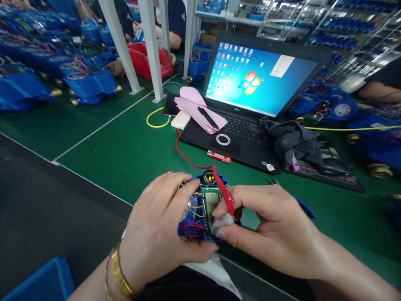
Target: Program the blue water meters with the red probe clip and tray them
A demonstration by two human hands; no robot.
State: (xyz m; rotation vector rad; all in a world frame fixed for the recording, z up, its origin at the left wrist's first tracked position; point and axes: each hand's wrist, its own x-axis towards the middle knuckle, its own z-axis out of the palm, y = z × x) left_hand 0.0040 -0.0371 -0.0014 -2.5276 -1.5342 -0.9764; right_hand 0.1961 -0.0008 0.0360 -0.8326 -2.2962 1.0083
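A blue meter [188, 221] with its casing uncovered is near the table's front edge, and my left hand [159, 217] is wrapped around its left side. Inside it show a green circuit board with a small grey display [211, 202], plus yellow and red wires. My right hand [272, 228] is closed in a pinch over the board's right side. Between its thumb and fingers sits the whitish, wrapped end [223, 223] of a red cable [223, 190]. The contact between that end and the board is hidden by my fingers.
Behind the meter stands an open laptop [250, 83], with pink papers [200, 113] and black pens on its left part. A red battery [219, 156] lies before it. Right are a dark cloth [294, 138] and keyboard [332, 177]. Blue meters [90, 79] crowd the left; co-workers sit beyond.
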